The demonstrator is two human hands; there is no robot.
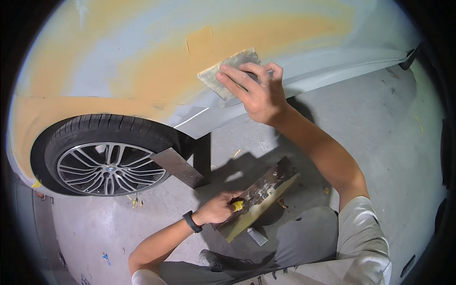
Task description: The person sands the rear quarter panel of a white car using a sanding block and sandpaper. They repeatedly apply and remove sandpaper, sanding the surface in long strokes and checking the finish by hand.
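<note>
My right hand (259,90) grips a thin, square filler spreader (228,71), its face smeared with pale residue. Fingers lie across its face, and its edge is at or very close to the car's side panel (156,61), which has broad orange-yellow filler patches. Lower down, my left hand (218,208) is closed on the end of a long mixing board (261,194). Dark stains and whitish filler cover the board's top, and a yellowish face shows along its near side. A small bright yellow blob (238,205) shows by the left fingers; what it is I cannot tell.
A tyre with a multi-spoke silver wheel (111,168) is at the left. Beside it a flat brownish plate (178,167) stands tilted. On the concrete floor (380,128), near my knee, lies a small white tube (257,236). My shoe (210,260) is below.
</note>
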